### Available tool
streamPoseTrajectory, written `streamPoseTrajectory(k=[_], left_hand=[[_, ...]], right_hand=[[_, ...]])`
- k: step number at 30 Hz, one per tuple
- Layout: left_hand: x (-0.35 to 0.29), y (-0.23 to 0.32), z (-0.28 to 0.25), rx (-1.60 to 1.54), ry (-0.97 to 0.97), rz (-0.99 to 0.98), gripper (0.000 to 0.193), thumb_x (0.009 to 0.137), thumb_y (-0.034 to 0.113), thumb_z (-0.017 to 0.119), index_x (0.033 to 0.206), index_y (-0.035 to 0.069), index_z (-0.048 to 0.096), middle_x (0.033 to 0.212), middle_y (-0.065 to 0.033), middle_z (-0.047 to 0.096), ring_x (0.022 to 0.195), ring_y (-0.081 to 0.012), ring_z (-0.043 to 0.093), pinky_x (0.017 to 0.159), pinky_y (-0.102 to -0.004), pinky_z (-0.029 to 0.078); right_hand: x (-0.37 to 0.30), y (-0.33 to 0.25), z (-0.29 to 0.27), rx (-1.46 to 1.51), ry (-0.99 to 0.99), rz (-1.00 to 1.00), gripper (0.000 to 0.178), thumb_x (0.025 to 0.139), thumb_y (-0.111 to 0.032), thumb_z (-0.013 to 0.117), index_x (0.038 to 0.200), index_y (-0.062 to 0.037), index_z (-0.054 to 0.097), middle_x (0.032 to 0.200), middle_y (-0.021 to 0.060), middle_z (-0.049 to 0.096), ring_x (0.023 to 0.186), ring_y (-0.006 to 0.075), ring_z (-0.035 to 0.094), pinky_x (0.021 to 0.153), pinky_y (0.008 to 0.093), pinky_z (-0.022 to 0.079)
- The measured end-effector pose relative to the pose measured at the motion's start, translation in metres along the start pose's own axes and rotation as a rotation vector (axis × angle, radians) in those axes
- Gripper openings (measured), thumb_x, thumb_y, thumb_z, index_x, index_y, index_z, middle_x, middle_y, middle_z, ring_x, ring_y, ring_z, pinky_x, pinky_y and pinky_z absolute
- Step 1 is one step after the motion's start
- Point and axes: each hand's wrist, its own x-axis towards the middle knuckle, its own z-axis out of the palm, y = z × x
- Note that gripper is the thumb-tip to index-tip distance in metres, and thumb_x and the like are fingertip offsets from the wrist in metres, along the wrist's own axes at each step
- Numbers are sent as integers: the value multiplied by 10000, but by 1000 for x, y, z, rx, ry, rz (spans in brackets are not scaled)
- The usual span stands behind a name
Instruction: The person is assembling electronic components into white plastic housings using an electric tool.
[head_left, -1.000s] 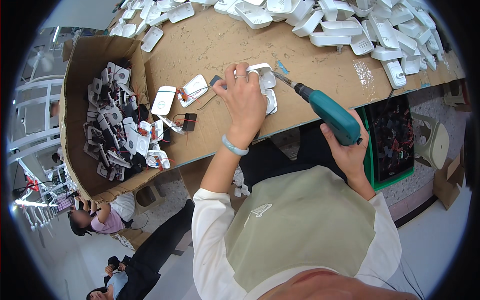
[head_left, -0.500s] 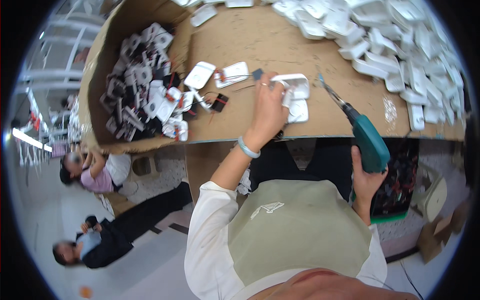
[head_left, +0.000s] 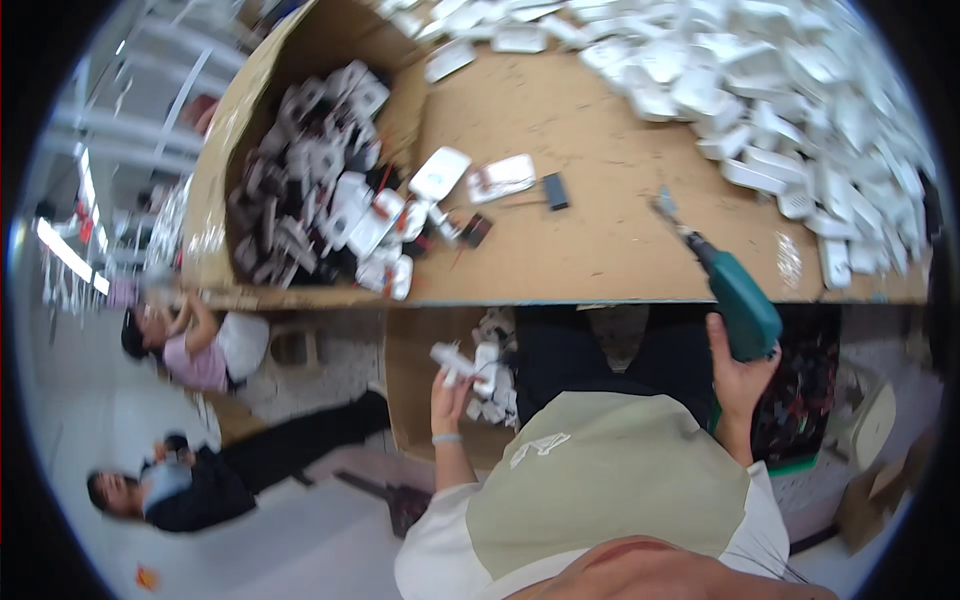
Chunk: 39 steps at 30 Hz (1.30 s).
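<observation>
My right hand (head_left: 742, 385) wraps round the body of a teal pistol-shaped hand tool (head_left: 742, 308) at the table's near edge. Its slim metal shaft points away over the cardboard surface; the kind of tool is unclear. Below the table's level, my left hand (head_left: 452, 400) is raised over a cardboard box (head_left: 408, 350), its fingers closed on a white plastic casing (head_left: 450, 358). More white pieces (head_left: 492, 405) lie in that box under the hand. On the table lie two white casings, one face-up flat one (head_left: 440, 174) and one with orange wires (head_left: 502, 178), beside a small dark block (head_left: 555, 191).
An open cardboard carton (head_left: 215, 235) full of white and black parts stands at the left. White casings (head_left: 760, 80) are heaped at the far right. A dark crate with a green rim (head_left: 795, 466) is below the table. Two people (head_left: 205, 480) are at the left.
My left hand has moved from the table down and left to the box below, taking white casing pieces off the table. My right hand still holds the teal tool in nearly the same place.
</observation>
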Motion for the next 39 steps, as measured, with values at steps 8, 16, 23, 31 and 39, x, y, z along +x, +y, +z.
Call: streamPoseTrajectory(k=[8,16,23,31,39], left_hand=[[65,-157,-190,224,579,-222,421,979,164,568,1371,13,544,1337,-148,578,1247,-315,515,994,-575,497],[47,-37,116,1069,748,569,395,938,102,625,1290,-53,535,1269,-293,552,1113,-457,572,989,-530,454],[-68,57,492,1139,-769,1665,428,855,271,812,1228,113,675,1408,-166,566,1252,-385,524,1061,-525,380],[19,-55,731,1510,-1097,1898,406,715,383,695,1097,259,756,1619,-139,369,1497,-605,78,1095,-862,-61],[56,1,680,1923,-729,1888,355,784,321,673,1080,163,791,1536,-104,449,1433,-602,201,1041,-906,47]], right_hand=[[8,-39,7,-76,-16,-209,218,838,-77,833,954,12,671,885,101,644,772,226,614,713,308,493],[8,-6,-43,-43,454,-113,245,872,-100,828,1027,10,673,925,7,685,844,82,625,759,265,508],[40,-12,-124,-19,1019,-292,197,968,-70,714,1125,47,691,911,42,695,632,63,545,585,227,435],[25,-8,-147,139,951,-272,215,1008,-45,648,1201,49,631,1065,87,680,642,93,507,596,274,444],[38,-11,-133,164,912,-251,189,1020,-45,622,1175,64,617,874,51,617,632,70,481,591,240,401]])
